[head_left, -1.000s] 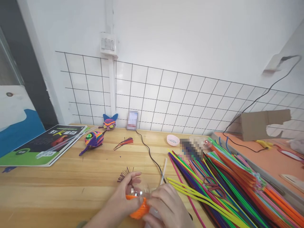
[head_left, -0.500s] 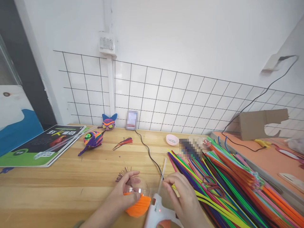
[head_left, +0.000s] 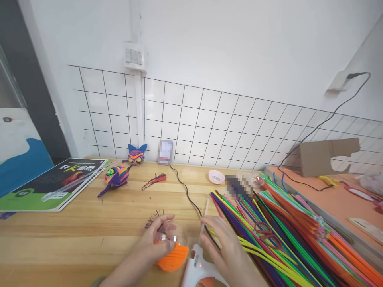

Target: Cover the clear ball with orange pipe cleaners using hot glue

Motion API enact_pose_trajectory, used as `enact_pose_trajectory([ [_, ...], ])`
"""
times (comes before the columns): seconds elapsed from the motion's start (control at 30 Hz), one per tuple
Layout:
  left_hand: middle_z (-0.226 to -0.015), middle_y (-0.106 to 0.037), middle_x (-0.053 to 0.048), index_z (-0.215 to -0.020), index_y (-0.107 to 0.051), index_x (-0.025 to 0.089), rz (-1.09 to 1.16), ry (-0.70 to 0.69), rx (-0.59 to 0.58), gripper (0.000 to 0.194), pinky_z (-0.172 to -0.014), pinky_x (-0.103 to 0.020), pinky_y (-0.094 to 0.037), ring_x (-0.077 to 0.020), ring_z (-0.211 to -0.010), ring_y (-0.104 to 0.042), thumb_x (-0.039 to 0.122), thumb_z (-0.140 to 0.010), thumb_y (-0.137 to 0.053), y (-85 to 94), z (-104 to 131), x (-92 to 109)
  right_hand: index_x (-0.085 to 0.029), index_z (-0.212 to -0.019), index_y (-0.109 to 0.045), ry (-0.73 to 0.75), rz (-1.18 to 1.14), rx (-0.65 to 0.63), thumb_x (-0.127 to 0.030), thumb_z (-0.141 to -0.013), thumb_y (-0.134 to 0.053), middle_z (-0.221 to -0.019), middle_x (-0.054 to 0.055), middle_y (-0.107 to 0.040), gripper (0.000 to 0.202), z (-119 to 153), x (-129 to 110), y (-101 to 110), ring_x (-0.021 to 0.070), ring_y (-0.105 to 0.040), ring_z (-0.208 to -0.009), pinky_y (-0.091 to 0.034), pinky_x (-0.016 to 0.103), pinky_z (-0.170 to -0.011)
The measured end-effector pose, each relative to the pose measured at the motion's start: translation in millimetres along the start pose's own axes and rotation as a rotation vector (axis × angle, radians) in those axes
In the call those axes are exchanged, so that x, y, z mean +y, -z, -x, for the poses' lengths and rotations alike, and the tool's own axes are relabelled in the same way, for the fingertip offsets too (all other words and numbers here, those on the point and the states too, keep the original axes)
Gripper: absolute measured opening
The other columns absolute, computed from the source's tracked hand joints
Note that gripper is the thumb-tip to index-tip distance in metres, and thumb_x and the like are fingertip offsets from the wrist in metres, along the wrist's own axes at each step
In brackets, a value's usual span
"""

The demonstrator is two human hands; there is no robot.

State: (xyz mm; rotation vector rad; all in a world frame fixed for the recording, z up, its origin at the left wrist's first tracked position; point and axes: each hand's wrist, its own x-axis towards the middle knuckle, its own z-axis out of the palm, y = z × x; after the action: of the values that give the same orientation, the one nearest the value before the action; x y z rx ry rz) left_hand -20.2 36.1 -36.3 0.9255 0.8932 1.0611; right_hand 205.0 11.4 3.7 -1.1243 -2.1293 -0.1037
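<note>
My left hand (head_left: 158, 243) is closed around a clear plastic ball (head_left: 177, 230). Orange pipe cleaners (head_left: 175, 259) cover the ball's lower part, and my thumb presses near their upper edge. Just right of it, a white hot glue gun (head_left: 196, 263) lies on the table with a red light lit. A pale glue stick (head_left: 207, 206) sticks out of the gun's rear. The fingertips of my right hand (head_left: 229, 249) pinch the stick, and their exact contact is partly hidden. Behind my left hand lies a piece with short dark bristles (head_left: 154, 218).
Bundles of coloured pipe cleaners (head_left: 287, 227) with scissors (head_left: 266, 235) on top spread over the right side. A black cable (head_left: 187, 189) crosses the table. At the back stand a pink bowl (head_left: 216, 176) and two striped fish figures (head_left: 116, 176). A book (head_left: 72, 175) lies left.
My right hand has moved slightly left and forward along the glue stick. My left hand holds the ball nearly still. The whole view has shifted a little.
</note>
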Motion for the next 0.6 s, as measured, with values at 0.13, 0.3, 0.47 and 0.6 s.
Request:
enact_pose_trajectory([
  [0.13,-0.103,-0.059,-0.009,-0.114,-0.054,0.022,-0.011,-0.008,-0.076,0.076,-0.077,-0.037,-0.046,-0.0271,-0.089,-0.059,0.043,-0.046,-0.081,0.5,1,-3,-0.017,-0.118,-0.047,0.204,0.007,-0.025,-0.041,-0.093,-0.046,-0.108,0.011,-0.065,0.036,-6,-26,5,0.0221,-0.062,-0.102,-0.053,0.031,-0.086],
  [0.3,-0.109,-0.057,-0.008,-0.117,-0.052,0.025,0.027,0.007,-0.163,0.079,-0.081,-0.039,-0.045,-0.0289,-0.094,-0.060,0.044,-0.047,-0.082,-3.9,7,2,-0.015,-0.120,-0.048,0.313,0.008,0.019,-0.049,-0.093,-0.041,-0.106,0.012,-0.066,0.044,-12,-34,4,0.0206,-0.064,-0.099,-0.055,0.027,-0.081],
  [0.47,-0.105,-0.058,-0.007,-0.113,-0.054,0.027,0.019,0.000,-0.136,0.074,-0.082,-0.038,-0.044,-0.0274,-0.093,-0.060,0.043,-0.046,-0.082,-6.2,8,2,-0.017,-0.114,-0.056,0.362,0.035,0.086,-0.045,-0.091,-0.048,-0.107,0.013,-0.065,0.037,-13,-35,4,0.0211,-0.065,-0.097,-0.055,0.028,-0.079],
  [0.6,-0.107,-0.057,-0.008,-0.114,-0.053,0.025,0.030,0.031,-0.122,0.082,-0.081,-0.039,-0.044,-0.0282,-0.092,-0.060,0.046,-0.041,-0.083,-4.9,7,-1,-0.021,-0.108,-0.060,0.369,0.048,0.090,-0.041,-0.092,-0.047,-0.102,0.011,-0.066,0.029,-15,-39,3,0.0195,-0.067,-0.089,-0.057,0.028,-0.072],
])
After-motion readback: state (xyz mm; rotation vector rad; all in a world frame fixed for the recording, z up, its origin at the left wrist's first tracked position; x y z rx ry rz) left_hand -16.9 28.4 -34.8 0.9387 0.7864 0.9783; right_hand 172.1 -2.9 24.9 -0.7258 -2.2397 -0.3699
